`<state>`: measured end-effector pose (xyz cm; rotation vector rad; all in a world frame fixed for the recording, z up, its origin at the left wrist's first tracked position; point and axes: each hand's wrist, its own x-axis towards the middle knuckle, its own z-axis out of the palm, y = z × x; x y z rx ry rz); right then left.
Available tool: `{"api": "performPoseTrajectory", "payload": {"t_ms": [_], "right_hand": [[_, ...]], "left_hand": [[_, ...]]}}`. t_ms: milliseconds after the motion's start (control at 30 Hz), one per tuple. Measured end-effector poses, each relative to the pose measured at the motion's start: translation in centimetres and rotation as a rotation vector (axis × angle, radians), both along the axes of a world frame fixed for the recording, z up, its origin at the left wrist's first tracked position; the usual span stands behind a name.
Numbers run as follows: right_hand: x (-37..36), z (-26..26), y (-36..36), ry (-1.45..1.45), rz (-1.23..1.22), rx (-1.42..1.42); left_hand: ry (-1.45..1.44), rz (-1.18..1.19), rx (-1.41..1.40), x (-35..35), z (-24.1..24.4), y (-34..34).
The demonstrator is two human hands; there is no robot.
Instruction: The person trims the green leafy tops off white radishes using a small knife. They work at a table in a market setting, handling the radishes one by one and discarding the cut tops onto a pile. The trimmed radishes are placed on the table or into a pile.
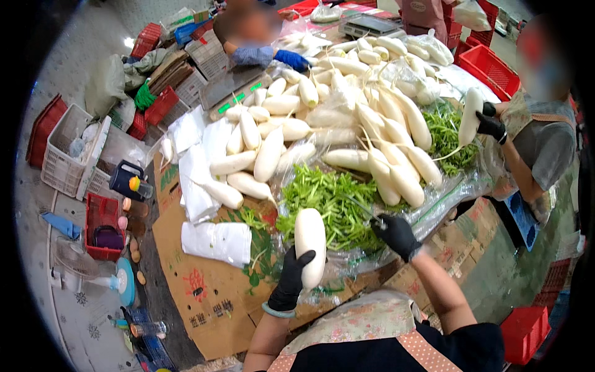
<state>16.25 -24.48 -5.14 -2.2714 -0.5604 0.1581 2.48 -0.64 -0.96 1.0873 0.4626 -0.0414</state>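
Gloved in black, my left hand grips a white daikon radish that stands nearly upright above the table's front edge. My right hand, also in a black glove, holds a knife by its handle. The thin blade points up and left over a heap of cut green radish stems. Blade and held radish are apart. Behind the stems lies a big pile of daikon radishes, several with long thin roots. Clear plastic sheeting runs under the stems and along the near edge.
Flattened cardboard covers the table, with folded white bags on it. At right, a co-worker's gloved hand holds another radish. Across the pile, a blue-gloved hand reaches in beside a scale. Red crates stand low right.
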Motion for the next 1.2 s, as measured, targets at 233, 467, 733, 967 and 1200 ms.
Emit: {"api": "performPoseTrajectory", "payload": {"t_ms": [233,467,733,967,1200], "right_hand": [[-3.5,-2.2,-1.1,0.319,-0.194,0.340],[-4.2,-2.0,-1.6,0.382,-0.308,0.480],[-3.7,-0.6,-2.0,0.415,-0.727,0.883],[-1.5,-2.4,-3.5,0.256,-0.866,0.899],[-2.9,-0.7,-2.8,0.336,-0.500,0.681]], "left_hand": [[-0.078,-0.030,0.369,15.0,-4.5,9.5],[-0.639,-0.220,0.552,28.2,3.5,4.9],[-0.996,-1.127,1.614,26.1,2.0,-11.2],[-0.948,-0.829,1.492,22.3,-1.2,-13.6],[-0.209,-0.537,1.041,14.1,1.4,-4.2]]}}
